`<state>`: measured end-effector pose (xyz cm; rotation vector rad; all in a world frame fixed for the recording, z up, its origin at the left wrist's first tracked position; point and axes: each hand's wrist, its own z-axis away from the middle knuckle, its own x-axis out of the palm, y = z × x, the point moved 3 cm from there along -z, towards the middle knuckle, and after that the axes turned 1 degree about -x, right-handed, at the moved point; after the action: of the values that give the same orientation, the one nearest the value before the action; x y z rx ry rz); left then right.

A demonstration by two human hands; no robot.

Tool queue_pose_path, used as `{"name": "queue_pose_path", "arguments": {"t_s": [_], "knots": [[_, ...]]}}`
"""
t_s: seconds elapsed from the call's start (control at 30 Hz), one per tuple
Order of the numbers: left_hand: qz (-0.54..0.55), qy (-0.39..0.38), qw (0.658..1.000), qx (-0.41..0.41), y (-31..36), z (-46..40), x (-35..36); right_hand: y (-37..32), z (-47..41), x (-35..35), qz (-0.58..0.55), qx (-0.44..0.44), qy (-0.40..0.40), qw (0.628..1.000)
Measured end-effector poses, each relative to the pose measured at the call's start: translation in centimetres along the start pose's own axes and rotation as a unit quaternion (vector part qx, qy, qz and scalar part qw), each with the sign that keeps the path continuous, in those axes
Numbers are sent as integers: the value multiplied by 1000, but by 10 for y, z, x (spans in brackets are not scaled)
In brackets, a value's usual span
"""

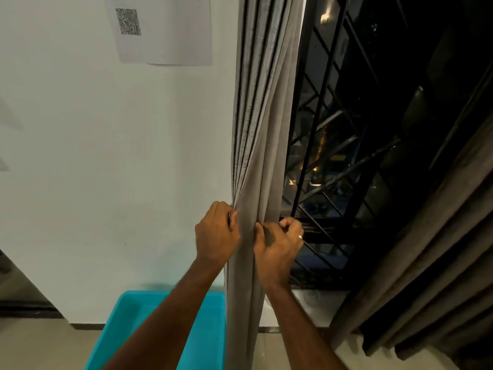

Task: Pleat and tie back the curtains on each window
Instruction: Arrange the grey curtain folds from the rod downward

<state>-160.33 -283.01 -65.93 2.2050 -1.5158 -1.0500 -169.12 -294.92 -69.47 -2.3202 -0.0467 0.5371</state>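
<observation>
A grey-beige curtain (262,108) hangs in narrow folds at the left side of a dark window, right beside the white wall. My left hand (216,233) pinches a stack of gathered pleats at the curtain's left edge. My right hand (280,241) grips the curtain's right-hand folds, its fingers curled round the cloth and a ring on one finger. Both hands are at the same height, close together. A second, darker curtain (432,276) hangs bunched at the right side of the window.
A black metal grille (333,145) covers the window, with night outside. A stone sill (314,305) runs below it. A turquoise plastic tub (128,329) stands on the floor under my left arm. Papers with a QR code (160,30) are stuck on the wall.
</observation>
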Motion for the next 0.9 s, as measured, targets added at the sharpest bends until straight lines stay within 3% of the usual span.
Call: {"name": "queue_pose_path", "arguments": {"t_s": [0.17, 0.37, 0.63, 0.7, 0.8, 0.9], "knots": [[3, -12, 1000, 12, 4, 2, 3, -11, 17, 7, -115, -35, -94, 988], [135, -46, 990, -18, 7, 5, 2, -9, 14, 18, -132, -51, -126, 982], [151, -54, 986, -37, 0, -3, -5, -23, 9, 8, -221, -102, -198, 949], [145, -63, 987, -30, -3, -4, -9, -13, 2, 3, -227, -46, -169, 958], [145, -72, 987, -23, -4, -2, -13, 14, -20, 3, -248, 111, -84, 959], [143, -77, 986, -34, -4, 0, -15, 34, -40, 13, -297, 225, -133, 918]]}}
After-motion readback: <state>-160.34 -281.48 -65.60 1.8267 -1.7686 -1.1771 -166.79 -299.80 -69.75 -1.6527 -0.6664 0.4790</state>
